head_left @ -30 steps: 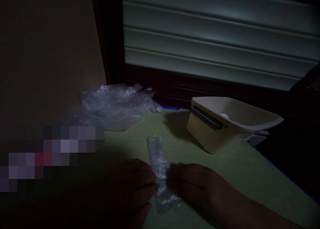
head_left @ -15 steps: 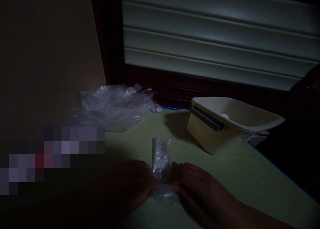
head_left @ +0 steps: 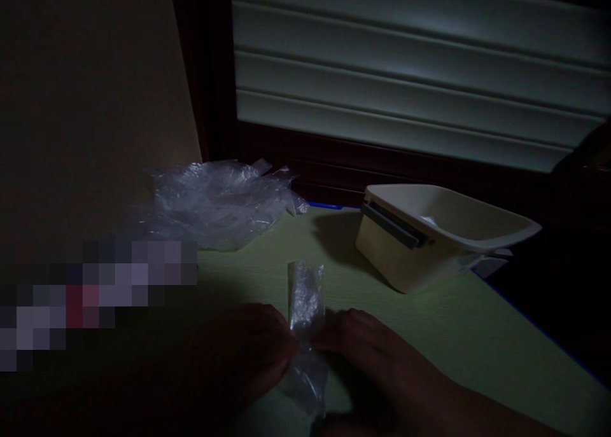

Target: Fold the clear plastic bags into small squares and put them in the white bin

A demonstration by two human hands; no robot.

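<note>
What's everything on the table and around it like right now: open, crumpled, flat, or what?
Clear plastic strip: narrow, wrinkled, between the two hands.
Left hand: curled, at the strip's left edge.
Right hand: bent, fingertips at the strip's right edge.
Plastic pile: crumpled, heaped.
Cream tub: open on top, no lid on it.
Pixelated patch: hidden, can't tell.
</note>
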